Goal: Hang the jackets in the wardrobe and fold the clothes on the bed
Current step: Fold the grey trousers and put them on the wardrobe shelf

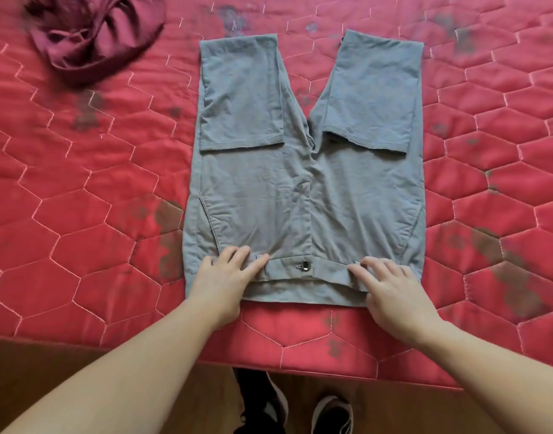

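Observation:
Grey trousers (303, 195) lie flat on the red quilted bed (81, 220), waistband toward me, both legs folded back over the thighs. A metal button (305, 265) sits at the middle of the waistband. My left hand (225, 277) rests on the waistband's left part, fingers spread and fairly straight. My right hand (391, 286) lies on the waistband's right part, fingers extended onto the cloth. Neither hand grips the fabric.
A crumpled maroon garment (93, 36) lies at the bed's far left. The bed's near edge (300, 364) runs just below my hands, with wooden floor (49, 364) and my dark shoes (331, 415) beneath it. The quilt has dark stains.

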The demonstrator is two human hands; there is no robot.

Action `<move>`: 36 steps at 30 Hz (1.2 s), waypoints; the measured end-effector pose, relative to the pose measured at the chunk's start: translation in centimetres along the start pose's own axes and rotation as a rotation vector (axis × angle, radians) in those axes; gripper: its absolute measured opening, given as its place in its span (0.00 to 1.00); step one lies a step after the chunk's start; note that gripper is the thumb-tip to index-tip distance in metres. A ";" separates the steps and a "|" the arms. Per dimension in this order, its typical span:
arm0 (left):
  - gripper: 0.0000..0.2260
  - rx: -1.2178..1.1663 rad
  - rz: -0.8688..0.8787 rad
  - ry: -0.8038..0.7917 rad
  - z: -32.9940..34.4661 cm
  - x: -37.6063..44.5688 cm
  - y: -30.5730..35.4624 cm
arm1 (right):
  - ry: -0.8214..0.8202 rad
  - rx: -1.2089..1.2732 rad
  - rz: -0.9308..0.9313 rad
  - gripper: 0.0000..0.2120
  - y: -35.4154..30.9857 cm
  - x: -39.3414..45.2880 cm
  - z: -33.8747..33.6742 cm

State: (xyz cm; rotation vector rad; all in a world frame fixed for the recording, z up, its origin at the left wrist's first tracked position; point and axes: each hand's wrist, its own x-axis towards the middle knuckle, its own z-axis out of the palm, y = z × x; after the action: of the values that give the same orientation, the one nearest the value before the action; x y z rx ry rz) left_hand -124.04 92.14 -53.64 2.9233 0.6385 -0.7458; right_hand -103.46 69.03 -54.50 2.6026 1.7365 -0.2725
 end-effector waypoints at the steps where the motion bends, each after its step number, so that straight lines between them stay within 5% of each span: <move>1: 0.40 0.011 -0.011 0.001 -0.1 0.0 0.0 | -0.005 0.008 0.001 0.25 0.3 -0.1 -0.1; 5: 0.34 -0.032 -0.049 0.043 -1.1 0.2 0.3 | -0.146 -0.087 -0.012 0.36 0.5 -0.9 -0.6; 9: 0.25 -0.022 -0.089 -0.011 -4.0 1.3 0.1 | -0.280 -0.117 0.034 0.21 -0.1 0.7 -2.1; 15: 0.10 0.042 -0.083 -0.019 -9.8 3.4 -1.7 | -0.200 -0.071 0.196 0.10 1.1 5.4 -7.0; 30: 0.09 0.127 -0.099 0.111 -21.6 18.8 -11.1 | -0.198 -0.362 0.309 0.07 8.1 26.5 -16.1; 33: 0.11 0.079 -0.133 0.284 -21.4 23.3 -12.8 | -0.136 -0.283 0.361 0.06 10.2 30.5 -14.7; 36: 0.23 -0.108 -0.221 0.375 -18.5 26.1 -12.3 | 0.003 -0.209 0.314 0.25 10.7 32.1 -11.3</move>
State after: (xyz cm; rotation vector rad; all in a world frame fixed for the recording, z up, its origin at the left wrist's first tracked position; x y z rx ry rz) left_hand -99.96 116.07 -49.09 2.9416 1.0086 -0.1602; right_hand -80.08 95.40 -49.01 2.6625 1.2508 -0.0787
